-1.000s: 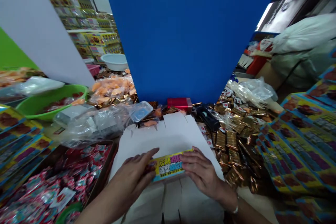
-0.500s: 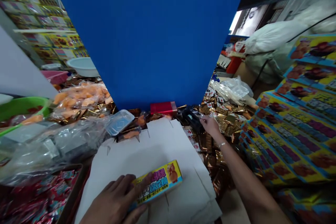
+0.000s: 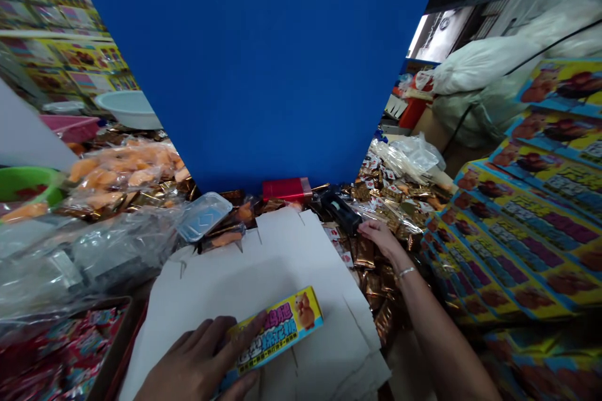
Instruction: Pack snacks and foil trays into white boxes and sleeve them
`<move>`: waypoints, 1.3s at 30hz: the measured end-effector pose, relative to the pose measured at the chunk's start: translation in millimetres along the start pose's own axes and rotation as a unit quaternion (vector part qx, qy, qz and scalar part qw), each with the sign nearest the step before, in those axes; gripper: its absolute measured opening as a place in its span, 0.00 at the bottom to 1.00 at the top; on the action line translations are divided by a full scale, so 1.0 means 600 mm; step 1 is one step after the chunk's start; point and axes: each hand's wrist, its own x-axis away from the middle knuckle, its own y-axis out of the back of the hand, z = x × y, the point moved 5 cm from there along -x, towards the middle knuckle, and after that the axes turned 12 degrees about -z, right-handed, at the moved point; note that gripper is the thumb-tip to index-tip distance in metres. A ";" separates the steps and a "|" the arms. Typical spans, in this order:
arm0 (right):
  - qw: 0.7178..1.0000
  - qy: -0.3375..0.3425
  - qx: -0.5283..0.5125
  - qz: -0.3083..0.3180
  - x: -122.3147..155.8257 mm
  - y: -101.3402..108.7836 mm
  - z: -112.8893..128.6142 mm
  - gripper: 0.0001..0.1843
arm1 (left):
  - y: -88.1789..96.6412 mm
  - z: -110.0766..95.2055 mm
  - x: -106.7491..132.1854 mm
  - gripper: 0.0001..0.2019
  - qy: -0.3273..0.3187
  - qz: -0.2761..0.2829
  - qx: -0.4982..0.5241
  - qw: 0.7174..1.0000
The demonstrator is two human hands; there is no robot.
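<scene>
My left hand [image 3: 202, 351] holds a yellow-and-blue printed box [image 3: 282, 329] against a stack of flat white cardboard [image 3: 226, 282], fingers over its left end and thumb below. The box lies tilted, its right end higher and a cartoon figure showing there. Farther off, my right hand [image 3: 380, 238] has its fingers stretched out at the near end of a black elongated object [image 3: 341, 212]; I cannot tell its kind or whether the fingertips still touch it. Around that hand lie gold-wrapped packets [image 3: 364, 254]. A red box [image 3: 285, 190] rests behind the cardboard.
A tall blue panel [image 3: 263, 75] rises behind the work surface. Stacked printed boxes [image 3: 512, 225] stand at right. On the left are a clear plastic tray [image 3: 204, 216], plastic bags [image 3: 108, 250], orange pieces in bags [image 3: 132, 166], a green basin [image 3: 47, 178] and red packets [image 3: 84, 351].
My right hand has drawn back slightly from the black object, which stays in place. My left hand still holds the box on the cardboard. The view has shifted a little.
</scene>
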 end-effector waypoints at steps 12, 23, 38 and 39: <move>0.994 0.058 -0.023 -0.086 0.129 0.056 0.116 0.14 | 0.018 -0.042 -0.012 0.13 -0.001 -0.052 0.024 0.998; 0.951 -0.040 -0.305 0.039 0.458 -0.062 0.313 0.14 | 0.020 -0.051 0.000 0.06 0.042 -0.041 0.118 0.991; 0.986 0.138 -0.084 0.035 0.461 -0.037 0.279 0.19 | -0.004 -0.072 -0.049 0.20 0.128 0.068 0.000 0.989; 0.981 0.191 -0.045 -0.002 0.450 -0.023 0.272 0.19 | -0.004 -0.076 -0.044 0.18 0.112 0.068 -0.022 0.991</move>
